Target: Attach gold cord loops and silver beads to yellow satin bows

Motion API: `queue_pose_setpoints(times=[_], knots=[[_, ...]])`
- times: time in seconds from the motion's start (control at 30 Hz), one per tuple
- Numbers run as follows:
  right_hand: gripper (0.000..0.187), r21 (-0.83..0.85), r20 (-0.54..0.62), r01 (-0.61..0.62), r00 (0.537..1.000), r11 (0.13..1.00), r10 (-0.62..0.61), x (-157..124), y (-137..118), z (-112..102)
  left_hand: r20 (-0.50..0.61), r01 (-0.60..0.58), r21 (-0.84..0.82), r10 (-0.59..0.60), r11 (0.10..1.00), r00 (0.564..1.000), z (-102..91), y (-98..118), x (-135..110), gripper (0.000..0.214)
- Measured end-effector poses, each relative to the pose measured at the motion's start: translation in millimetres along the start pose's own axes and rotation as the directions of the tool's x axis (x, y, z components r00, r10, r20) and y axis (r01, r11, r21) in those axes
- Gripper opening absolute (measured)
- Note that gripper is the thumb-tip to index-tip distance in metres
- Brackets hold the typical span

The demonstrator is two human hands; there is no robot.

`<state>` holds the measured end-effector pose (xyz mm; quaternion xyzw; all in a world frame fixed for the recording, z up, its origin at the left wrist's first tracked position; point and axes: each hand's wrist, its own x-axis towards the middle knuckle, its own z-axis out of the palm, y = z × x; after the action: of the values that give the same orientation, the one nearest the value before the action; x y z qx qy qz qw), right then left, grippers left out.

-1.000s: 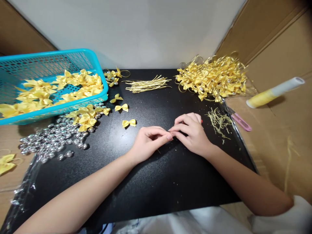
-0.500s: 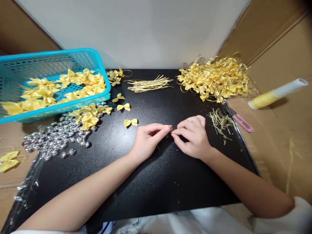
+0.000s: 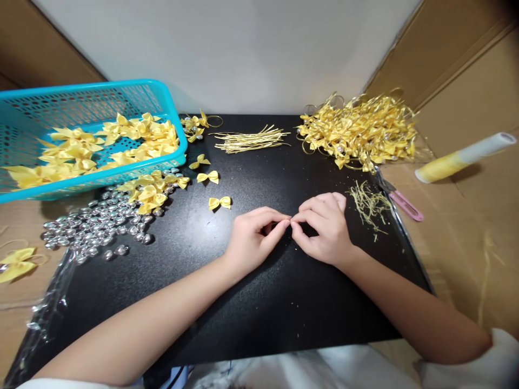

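Above the middle of the black table [image 3: 259, 302], my left hand [image 3: 256, 235] pinches thumb and forefinger together. Its fingertips meet those of my right hand [image 3: 322, 227], which is pinched too, with its other fingers curled. Whatever lies between the fingertips is too small to make out. Left of my hands lie a yellow bow [image 3: 219, 203], a second bow [image 3: 208, 177] behind it and a third bow [image 3: 200, 161] farther back. Gold cords [image 3: 251, 139] rest in a bundle beyond my hands. Silver bells or beads [image 3: 97, 227] are spread at the left.
A blue basket [image 3: 180, 124] holding yellow bows stands at the back left. Finished-looking bows with gold cords form a pile [image 3: 360, 129] at the back right. Cord scraps [image 3: 368, 205], pink-handled snips [image 3: 405, 205] and a yellow-white roll [image 3: 462, 158] are at the right.
My left hand's thumb and forefinger have drawn closer together, and its fingertips have moved slightly right and down. Both hands' fingertips now touch. The whole view has shifted slightly.
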<state>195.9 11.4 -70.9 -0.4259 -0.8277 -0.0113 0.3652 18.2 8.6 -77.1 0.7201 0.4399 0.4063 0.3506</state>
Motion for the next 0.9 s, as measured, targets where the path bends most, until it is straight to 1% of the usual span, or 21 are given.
queue_pose_setpoints(times=[0.07,0.13,0.3,0.4,0.47,0.53,0.6,0.67,0.77,0.9], knots=[[0.016,0.009,0.017,-0.012,1.000,1.000,0.012,0,0,0,0.029,-0.058,0.060,0.056,0.997,0.998,-0.9,-1,0,0.012],[0.015,0.016,0.025,-0.027,0.999,1.000,0.026,-1,0,0,0.059,-0.083,0.092,0.078,0.992,0.995,-1.3,-3,0,0.012],[0.014,0.035,0.030,-0.048,0.998,0.998,0.046,-1,2,2,0.109,-0.065,0.110,0.053,0.992,0.993,-0.5,-4,1,0.012],[0.009,0.137,0.047,-0.084,0.996,0.987,0.079,-1,6,2,0.109,-0.038,0.106,0.026,0.994,0.994,-1.4,-3,2,0.013],[0.002,0.264,0.086,-0.123,0.991,0.957,0.104,0,10,3,0.085,-0.002,0.069,-0.004,0.998,0.996,-3.0,-2,4,0.014],[0.013,0.364,0.152,-0.155,0.983,0.918,0.106,1,13,3,0.067,0.040,0.004,-0.040,0.999,0.997,-4.9,-3,6,0.015],[0.016,0.391,0.220,-0.177,0.971,0.903,0.095,3,14,5,0.083,0.074,-0.069,-0.069,0.995,0.994,-6.5,-3,8,0.016],[0.011,0.388,0.261,-0.187,0.961,0.902,0.087,4,14,7,0.118,0.097,-0.121,-0.083,0.988,0.990,-7.5,-4,9,0.016],[0.010,0.408,0.262,-0.185,0.962,0.894,0.080,5,14,11,0.145,0.152,-0.168,-0.128,0.974,0.981,-7.8,-4,9,0.018],[0.013,0.417,0.240,-0.168,0.968,0.893,0.070,8,15,16,0.124,0.235,-0.242,-0.211,0.941,0.970,-6.9,-7,10,0.017]])
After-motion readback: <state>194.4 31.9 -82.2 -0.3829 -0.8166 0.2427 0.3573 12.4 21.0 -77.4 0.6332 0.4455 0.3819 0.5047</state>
